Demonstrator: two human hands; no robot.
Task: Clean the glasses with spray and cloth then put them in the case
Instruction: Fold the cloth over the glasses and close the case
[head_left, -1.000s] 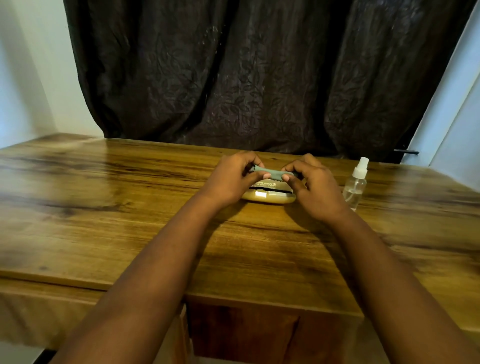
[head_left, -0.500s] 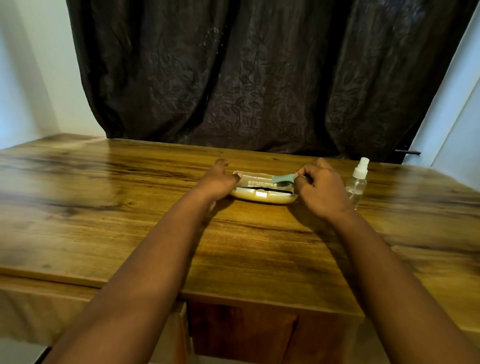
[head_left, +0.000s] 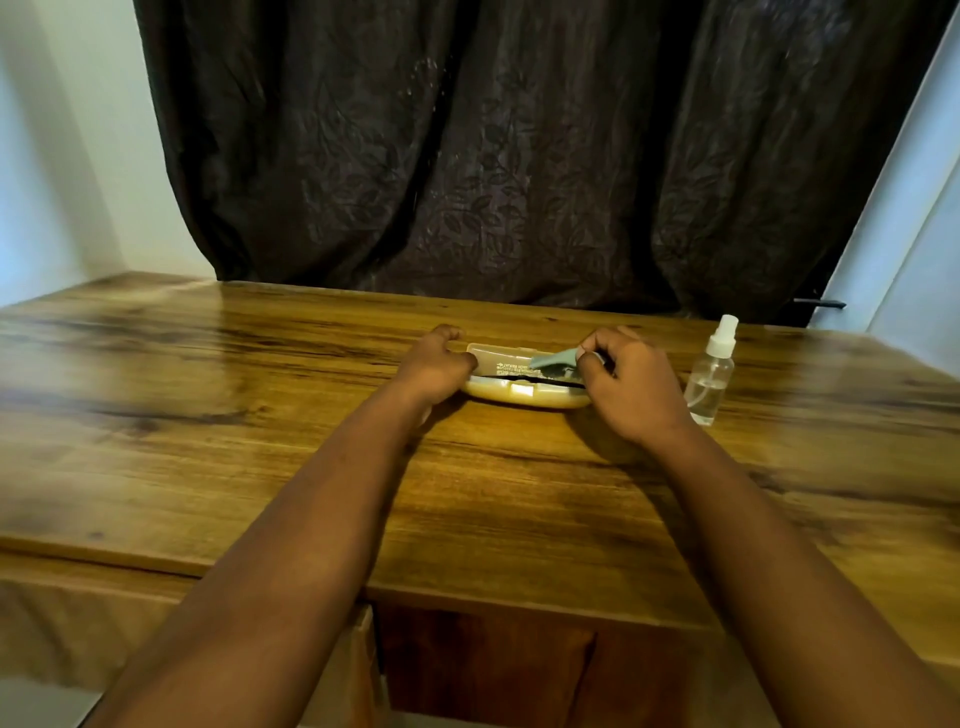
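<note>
A translucent yellowish glasses case lies open on the wooden table, its lid tilted up at the back. A dark strip inside looks like the glasses, mostly hidden. My left hand grips the case's left end with curled fingers. My right hand is at the case's right end and pinches a small grey-green cloth just above the case's inside. A clear spray bottle with a white nozzle stands upright to the right of my right hand.
A dark curtain hangs behind the table's far edge. White walls stand on both sides. The table's front edge runs below my forearms, with a brown panel underneath it.
Both hands held the cloth above the case a second ago. My left hand let go and moved to the case's left end. The right hand keeps the cloth, now lower over the case.
</note>
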